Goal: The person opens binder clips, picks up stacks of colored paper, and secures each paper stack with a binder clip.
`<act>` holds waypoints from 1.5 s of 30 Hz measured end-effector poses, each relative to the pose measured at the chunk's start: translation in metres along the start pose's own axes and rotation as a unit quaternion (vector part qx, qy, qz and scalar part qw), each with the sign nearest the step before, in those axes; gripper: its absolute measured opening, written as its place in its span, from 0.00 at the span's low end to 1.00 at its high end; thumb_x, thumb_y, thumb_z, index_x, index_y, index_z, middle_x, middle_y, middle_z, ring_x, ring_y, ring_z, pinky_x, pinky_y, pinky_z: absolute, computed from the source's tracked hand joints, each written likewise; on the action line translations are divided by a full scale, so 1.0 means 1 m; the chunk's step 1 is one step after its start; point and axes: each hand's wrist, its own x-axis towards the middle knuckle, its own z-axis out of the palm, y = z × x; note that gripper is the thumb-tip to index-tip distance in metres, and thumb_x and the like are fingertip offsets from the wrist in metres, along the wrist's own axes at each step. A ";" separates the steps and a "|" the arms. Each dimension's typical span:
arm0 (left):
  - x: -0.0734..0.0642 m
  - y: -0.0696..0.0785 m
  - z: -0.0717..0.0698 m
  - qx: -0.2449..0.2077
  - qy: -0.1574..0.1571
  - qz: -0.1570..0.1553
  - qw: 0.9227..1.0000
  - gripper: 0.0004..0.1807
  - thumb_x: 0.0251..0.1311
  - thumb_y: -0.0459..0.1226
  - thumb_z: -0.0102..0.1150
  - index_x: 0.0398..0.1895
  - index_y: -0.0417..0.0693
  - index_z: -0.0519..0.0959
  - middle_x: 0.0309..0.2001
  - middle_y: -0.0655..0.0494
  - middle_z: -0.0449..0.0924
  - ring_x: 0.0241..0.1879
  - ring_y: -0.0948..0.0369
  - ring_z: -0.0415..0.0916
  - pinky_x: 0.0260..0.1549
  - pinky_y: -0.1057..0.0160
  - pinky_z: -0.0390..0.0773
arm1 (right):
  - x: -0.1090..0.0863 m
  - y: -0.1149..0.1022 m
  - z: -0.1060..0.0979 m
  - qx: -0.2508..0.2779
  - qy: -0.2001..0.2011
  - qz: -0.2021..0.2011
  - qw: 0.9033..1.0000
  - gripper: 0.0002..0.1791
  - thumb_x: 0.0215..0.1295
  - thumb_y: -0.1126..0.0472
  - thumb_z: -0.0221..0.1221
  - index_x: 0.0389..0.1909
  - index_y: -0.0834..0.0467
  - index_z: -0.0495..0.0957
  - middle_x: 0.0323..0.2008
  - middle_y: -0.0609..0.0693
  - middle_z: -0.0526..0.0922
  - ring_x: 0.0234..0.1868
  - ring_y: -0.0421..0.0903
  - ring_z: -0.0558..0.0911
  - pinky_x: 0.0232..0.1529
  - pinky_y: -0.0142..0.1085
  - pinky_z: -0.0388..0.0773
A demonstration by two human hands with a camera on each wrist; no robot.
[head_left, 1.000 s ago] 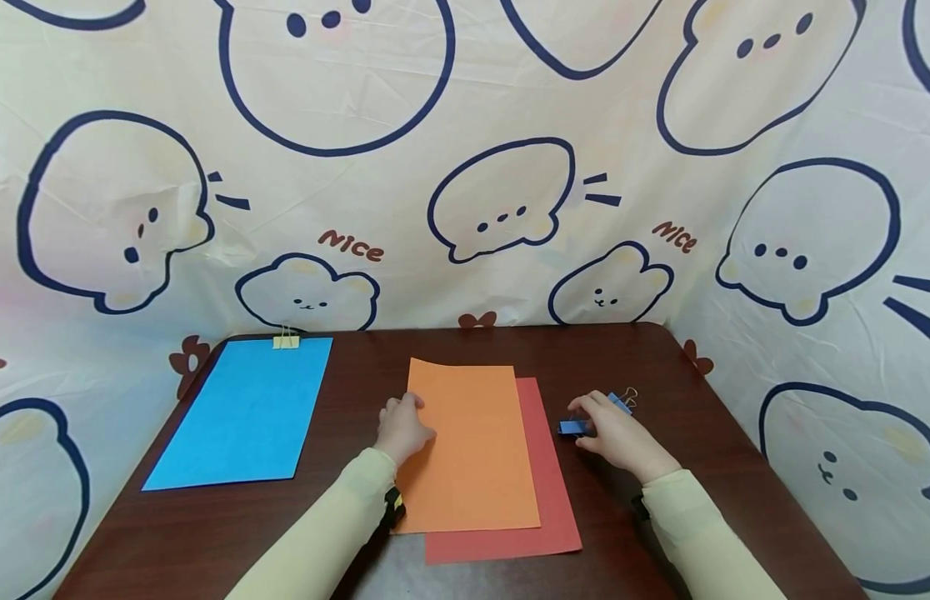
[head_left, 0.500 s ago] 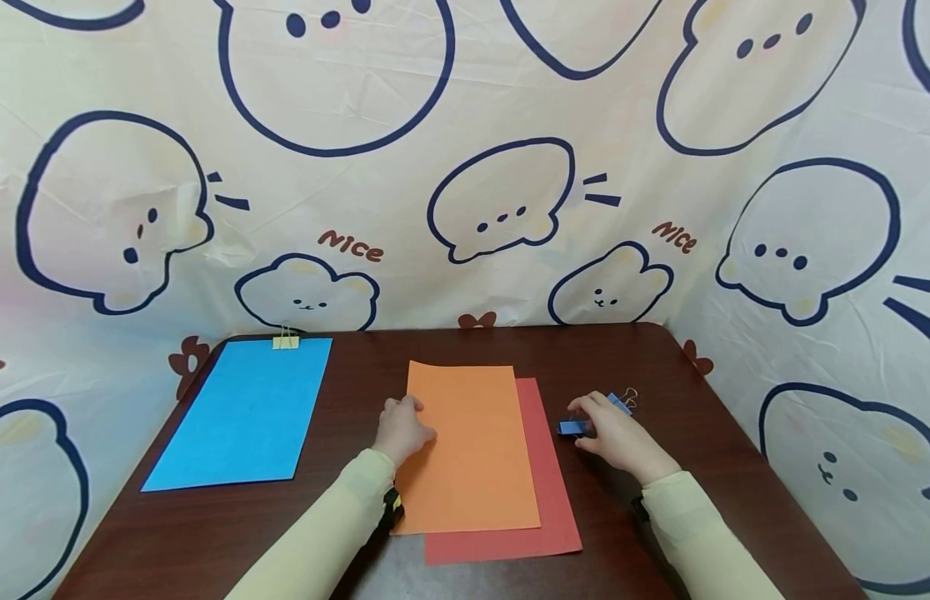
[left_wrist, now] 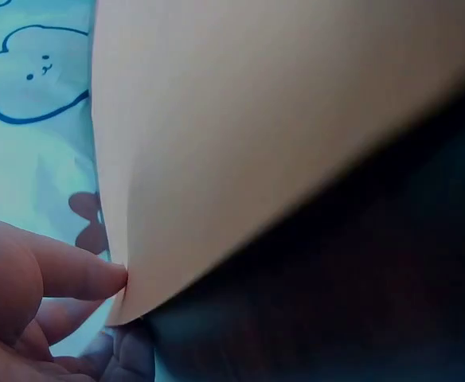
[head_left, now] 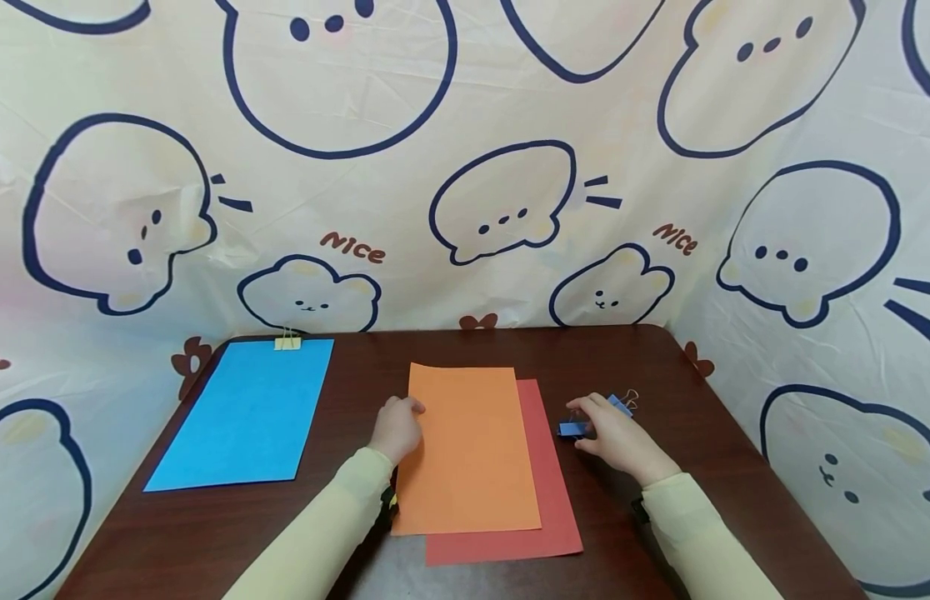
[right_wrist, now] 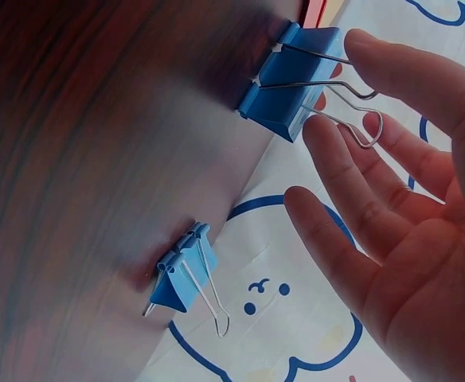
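Observation:
In the head view my left hand point(head_left: 396, 428) pinches the left edge of an orange sheet point(head_left: 468, 450). Up close in the left wrist view, fingertips grip that sheet's curved corner point(left_wrist: 137, 306). The sheet overlaps a red sheet point(head_left: 558, 500), which shows along the right and bottom. To the right, my right hand point(head_left: 618, 435) is curled round a blue binder clip point(right_wrist: 296, 76). Its thumb lies by one wire handle and its fingers by the other; the clip's jaws face away from the palm. A second blue binder clip point(right_wrist: 186, 270) stands on the table beside the hand.
A blue sheet point(head_left: 240, 417) lies at the left of the dark wooden table point(head_left: 367, 367), with a yellow binder clip point(head_left: 287, 342) on its top edge. A printed cloth point(head_left: 405, 300) hangs behind and around the table.
My left hand has shifted slightly left along the orange sheet's edge, its thumb no longer showing on top. The right hand and the binder clips have stayed in place.

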 end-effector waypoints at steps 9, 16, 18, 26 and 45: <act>0.007 -0.008 -0.001 -0.030 -0.004 -0.016 0.999 0.14 0.60 0.22 0.57 0.47 0.39 0.81 0.45 0.42 0.76 0.38 0.51 0.72 0.41 0.54 0.78 | 0.000 0.003 0.001 -0.005 0.009 -0.016 1.000 0.30 0.60 0.65 0.73 0.63 0.59 0.75 0.56 0.56 0.78 0.44 0.47 0.82 0.46 0.44 0.86; 0.012 -0.015 -0.002 -0.050 -0.015 -0.023 0.998 0.13 0.58 0.22 0.59 0.44 0.40 0.81 0.44 0.43 0.78 0.39 0.52 0.72 0.41 0.55 0.76 | 0.002 0.003 0.002 0.000 0.039 -0.020 0.999 0.28 0.61 0.63 0.73 0.61 0.60 0.75 0.52 0.55 0.78 0.42 0.45 0.81 0.44 0.42 0.85; 0.013 -0.016 -0.003 -0.056 -0.015 -0.023 0.998 0.11 0.57 0.22 0.59 0.41 0.41 0.80 0.41 0.44 0.79 0.37 0.52 0.72 0.37 0.57 0.76 | 0.002 0.002 0.002 0.001 0.054 -0.026 0.998 0.28 0.60 0.62 0.73 0.60 0.60 0.75 0.51 0.54 0.78 0.41 0.45 0.81 0.44 0.41 0.85; 0.012 -0.017 -0.004 -0.075 -0.014 -0.036 0.996 0.11 0.57 0.24 0.63 0.32 0.44 0.72 0.30 0.49 0.72 0.31 0.53 0.70 0.28 0.61 0.70 | 0.004 -0.003 0.000 0.016 0.093 -0.035 0.995 0.29 0.59 0.60 0.75 0.60 0.59 0.75 0.50 0.54 0.78 0.41 0.43 0.80 0.43 0.40 0.86; 0.013 -0.018 -0.009 -0.117 -0.029 -0.066 0.991 0.18 0.60 0.26 0.64 0.53 0.32 0.75 0.38 0.45 0.78 0.35 0.53 0.75 0.32 0.59 0.76 | 0.007 -0.012 0.005 0.018 0.077 -0.044 0.996 0.29 0.59 0.59 0.75 0.60 0.59 0.76 0.49 0.51 0.77 0.39 0.41 0.78 0.40 0.32 0.84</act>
